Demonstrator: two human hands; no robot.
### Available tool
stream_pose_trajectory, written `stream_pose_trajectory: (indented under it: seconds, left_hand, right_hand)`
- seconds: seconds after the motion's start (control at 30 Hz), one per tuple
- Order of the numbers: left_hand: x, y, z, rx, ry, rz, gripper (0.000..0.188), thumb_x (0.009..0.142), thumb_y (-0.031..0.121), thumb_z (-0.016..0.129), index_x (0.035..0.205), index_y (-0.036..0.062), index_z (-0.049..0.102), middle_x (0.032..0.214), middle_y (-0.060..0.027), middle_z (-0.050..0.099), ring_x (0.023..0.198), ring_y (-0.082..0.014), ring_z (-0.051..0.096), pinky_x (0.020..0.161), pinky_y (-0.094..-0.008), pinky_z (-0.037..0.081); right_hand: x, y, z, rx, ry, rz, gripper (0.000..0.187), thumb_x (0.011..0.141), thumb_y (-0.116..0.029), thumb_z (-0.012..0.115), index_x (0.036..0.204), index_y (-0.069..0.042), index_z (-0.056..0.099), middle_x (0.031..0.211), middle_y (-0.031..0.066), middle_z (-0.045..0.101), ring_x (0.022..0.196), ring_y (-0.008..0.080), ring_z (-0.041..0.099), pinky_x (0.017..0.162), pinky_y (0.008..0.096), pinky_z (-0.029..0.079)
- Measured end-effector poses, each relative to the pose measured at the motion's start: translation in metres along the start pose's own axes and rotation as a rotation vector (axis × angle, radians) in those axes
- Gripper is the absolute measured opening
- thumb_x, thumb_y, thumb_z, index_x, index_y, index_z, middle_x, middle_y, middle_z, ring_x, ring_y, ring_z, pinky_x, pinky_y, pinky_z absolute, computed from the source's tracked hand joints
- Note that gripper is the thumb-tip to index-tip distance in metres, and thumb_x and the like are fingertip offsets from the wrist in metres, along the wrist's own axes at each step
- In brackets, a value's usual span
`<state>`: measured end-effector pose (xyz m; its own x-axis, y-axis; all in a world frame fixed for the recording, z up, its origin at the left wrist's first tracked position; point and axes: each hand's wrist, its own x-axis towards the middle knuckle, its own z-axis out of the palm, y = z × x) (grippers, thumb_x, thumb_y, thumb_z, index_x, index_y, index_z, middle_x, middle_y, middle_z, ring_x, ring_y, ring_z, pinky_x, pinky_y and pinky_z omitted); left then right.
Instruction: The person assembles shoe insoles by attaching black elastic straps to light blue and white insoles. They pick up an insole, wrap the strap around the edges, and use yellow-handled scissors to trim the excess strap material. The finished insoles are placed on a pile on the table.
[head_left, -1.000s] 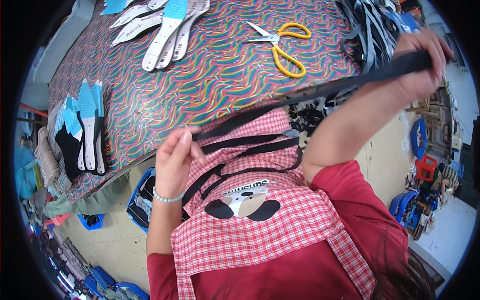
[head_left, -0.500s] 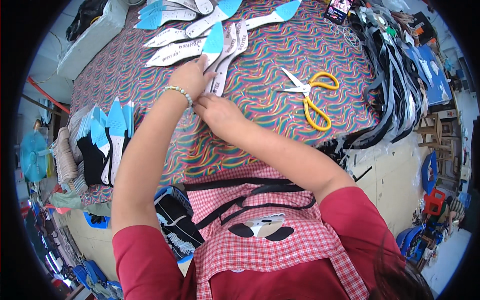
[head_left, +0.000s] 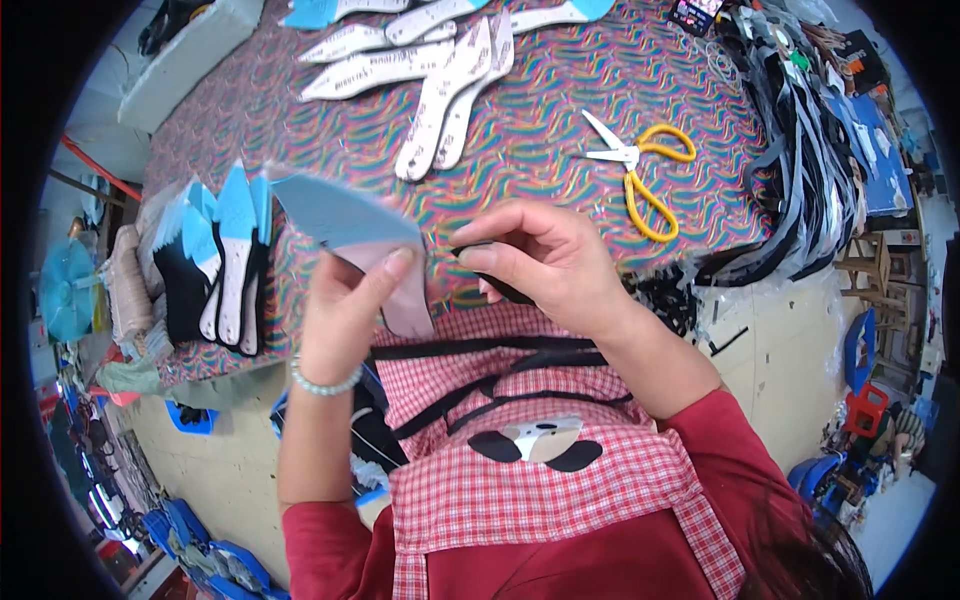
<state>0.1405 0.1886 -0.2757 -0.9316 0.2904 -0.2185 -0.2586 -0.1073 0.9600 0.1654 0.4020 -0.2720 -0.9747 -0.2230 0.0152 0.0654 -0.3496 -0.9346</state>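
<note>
My left hand [head_left: 345, 305] pinches a shoe insole [head_left: 350, 215] with a blue toe part, a pale heel part and a dark edge, held tilted over the table's near edge. Just to its right, my right hand [head_left: 560, 265] is closed on a black piece [head_left: 500, 285], partly hidden by the fingers; its kind I cannot make out. Farther off on the table lie several loose white insoles [head_left: 445, 95], some with blue tips. Yellow-handled scissors [head_left: 640, 180] rest with blades apart, beyond my right hand.
Stacked blue, white and black insoles [head_left: 235, 250] stand at the table's left edge, beside beige bundles [head_left: 128, 290]. Black and grey strips [head_left: 800, 150] hang over the right side. A phone [head_left: 697, 12] lies at the far right of the patterned tablecloth [head_left: 560, 90].
Both hands have come back toward me from the loose insoles. The left has lifted a blue-tipped insole off them; the right now holds a black piece.
</note>
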Motion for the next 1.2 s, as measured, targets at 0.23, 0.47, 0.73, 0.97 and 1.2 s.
stream_pose_trajectory:
  seconds: [0.23,0.47,0.73,0.97,1.2]
  left_hand:
    - [-0.037,-0.008,0.035,-0.206,0.09,0.06,0.032,0.09,0.008,0.056,0.12,-0.0032,0.053,0.098,-0.0111,0.065,0.086,-0.0222,0.066,0.071,-0.0383,0.059]
    - [-0.036,-0.006,0.04,-0.251,0.214,0.221,0.021,0.083,0.001,0.066,0.104,0.0009,0.063,0.097,-0.0072,0.067,0.084,-0.0131,0.064,0.075,-0.026,0.051]
    - [-0.03,-0.013,0.041,-0.178,0.283,0.252,0.021,0.082,0.0,0.068,0.103,0.0008,0.064,0.096,-0.0054,0.067,0.084,-0.0101,0.062,0.076,-0.0243,0.049]
    - [-0.018,-0.001,0.027,0.288,-0.082,0.525,0.031,0.094,0.018,0.053,0.117,-0.0018,0.059,0.124,-0.0178,0.057,0.116,-0.0248,0.054,0.098,-0.0363,0.042]
    - [-0.007,0.008,0.036,-0.192,-0.14,0.515,0.059,0.098,0.045,0.036,0.13,-0.0035,0.044,0.119,-0.0182,0.06,0.124,-0.0349,0.046,0.107,-0.0447,0.03]
  right_hand:
    - [-0.013,0.008,0.016,0.227,0.065,0.064,0.015,0.089,-0.01,0.064,0.1,-0.001,0.061,0.086,0.0044,0.066,0.071,0.0069,0.061,0.06,0.0215,0.051]
    - [-0.014,0.004,0.03,0.171,0.134,0.045,0.015,0.087,-0.011,0.068,0.097,-0.002,0.062,0.085,0.0017,0.065,0.073,0.0034,0.059,0.064,0.0166,0.048]
    - [-0.008,0.019,0.029,0.055,0.217,-0.041,0.014,0.082,-0.009,0.071,0.09,-0.002,0.062,0.086,0.0006,0.063,0.076,0.0055,0.059,0.065,0.0191,0.047]
    - [-0.008,-0.018,0.011,-0.84,-0.044,-0.488,0.012,0.082,-0.005,0.067,0.092,0.001,0.067,0.095,0.0102,0.061,0.09,0.0212,0.059,0.077,0.0298,0.047]
    - [-0.007,-0.005,0.038,-0.178,-0.064,-0.143,0.022,0.095,-0.022,0.055,0.097,-0.002,0.063,0.08,0.0021,0.059,0.069,0.0091,0.053,0.06,0.0234,0.043]
